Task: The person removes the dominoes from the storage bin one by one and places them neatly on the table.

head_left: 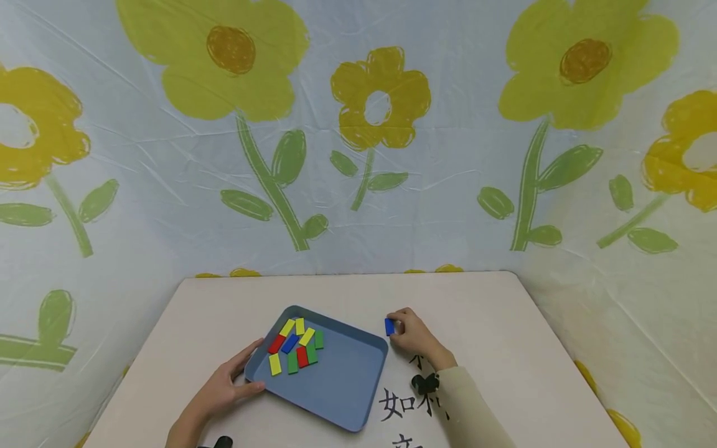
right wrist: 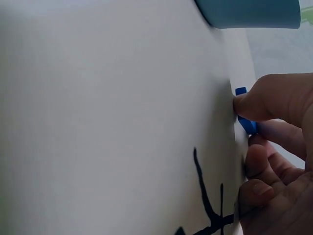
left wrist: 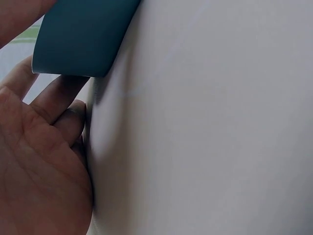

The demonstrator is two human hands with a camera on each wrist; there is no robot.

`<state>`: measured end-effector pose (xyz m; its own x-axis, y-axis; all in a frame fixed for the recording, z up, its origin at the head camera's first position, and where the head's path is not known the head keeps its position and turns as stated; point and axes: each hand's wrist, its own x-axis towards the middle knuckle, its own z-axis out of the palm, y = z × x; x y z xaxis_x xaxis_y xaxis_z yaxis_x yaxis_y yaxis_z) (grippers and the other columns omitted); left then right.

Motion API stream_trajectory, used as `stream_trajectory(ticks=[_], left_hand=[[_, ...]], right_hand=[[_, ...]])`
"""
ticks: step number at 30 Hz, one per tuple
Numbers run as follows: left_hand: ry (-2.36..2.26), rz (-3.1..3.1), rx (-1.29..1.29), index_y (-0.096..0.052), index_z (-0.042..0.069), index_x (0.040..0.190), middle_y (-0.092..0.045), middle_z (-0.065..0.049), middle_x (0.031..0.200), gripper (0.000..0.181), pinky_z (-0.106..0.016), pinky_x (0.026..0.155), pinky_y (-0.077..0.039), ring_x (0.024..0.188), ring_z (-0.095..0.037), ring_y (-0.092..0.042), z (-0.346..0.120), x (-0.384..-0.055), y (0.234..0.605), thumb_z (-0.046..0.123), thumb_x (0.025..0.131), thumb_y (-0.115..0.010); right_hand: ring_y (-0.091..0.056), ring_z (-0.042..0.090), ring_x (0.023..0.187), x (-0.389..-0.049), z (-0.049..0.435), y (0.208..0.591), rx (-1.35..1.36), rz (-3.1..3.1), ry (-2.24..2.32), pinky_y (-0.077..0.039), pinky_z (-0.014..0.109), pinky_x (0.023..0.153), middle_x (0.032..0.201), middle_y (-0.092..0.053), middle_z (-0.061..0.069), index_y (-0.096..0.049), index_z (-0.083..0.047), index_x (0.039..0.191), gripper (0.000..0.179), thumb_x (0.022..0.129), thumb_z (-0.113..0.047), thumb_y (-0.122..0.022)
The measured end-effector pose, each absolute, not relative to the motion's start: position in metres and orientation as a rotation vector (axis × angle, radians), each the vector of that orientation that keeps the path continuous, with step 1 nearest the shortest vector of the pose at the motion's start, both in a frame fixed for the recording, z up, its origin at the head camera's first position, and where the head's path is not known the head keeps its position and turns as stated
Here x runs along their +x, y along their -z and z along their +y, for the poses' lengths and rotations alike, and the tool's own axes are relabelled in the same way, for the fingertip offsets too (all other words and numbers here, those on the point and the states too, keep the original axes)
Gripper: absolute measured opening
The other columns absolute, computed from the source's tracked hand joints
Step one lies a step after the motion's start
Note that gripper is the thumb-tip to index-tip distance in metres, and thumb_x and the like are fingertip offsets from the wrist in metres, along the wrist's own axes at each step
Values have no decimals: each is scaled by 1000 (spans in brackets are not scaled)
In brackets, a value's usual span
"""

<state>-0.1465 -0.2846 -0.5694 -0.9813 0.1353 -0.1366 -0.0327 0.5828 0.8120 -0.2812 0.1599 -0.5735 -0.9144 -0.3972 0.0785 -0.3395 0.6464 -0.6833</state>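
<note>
While the left hand (head_left: 224, 384) spans the near left corner of the blue-grey tray (head_left: 347, 373), its grip stands apart, thumb at the near rim, fingers along the left side, some tips hidden in the left wrist view. Coloured blocks (head_left: 290, 344) lie in the tray's left part. Just past its far right corner, the right hand (head_left: 416, 336) has its grip clamped on a blue block (head_left: 389, 327), between thumb and fingers that cover part of it; I cannot tell whether it touches the bench (head_left: 476, 311). The sleeve (head_left: 473, 404) partly covers black characters (head_left: 389, 404).
</note>
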Motion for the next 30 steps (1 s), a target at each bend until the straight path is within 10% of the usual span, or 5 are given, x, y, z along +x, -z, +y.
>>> stream_trajectory(ticks=[30], left_hand=[[-1299,2709,123,-31,27,163,-37,-10,166,86,-62,121,-34,153,-37,-35,-282,-144,571,39,91,-77]], right_hand=[[-48,15,84,-272,157,584,-529,2849,1182,-43,27,70,130,-57,19,-66,-2,132,47,85,-3,-73]])
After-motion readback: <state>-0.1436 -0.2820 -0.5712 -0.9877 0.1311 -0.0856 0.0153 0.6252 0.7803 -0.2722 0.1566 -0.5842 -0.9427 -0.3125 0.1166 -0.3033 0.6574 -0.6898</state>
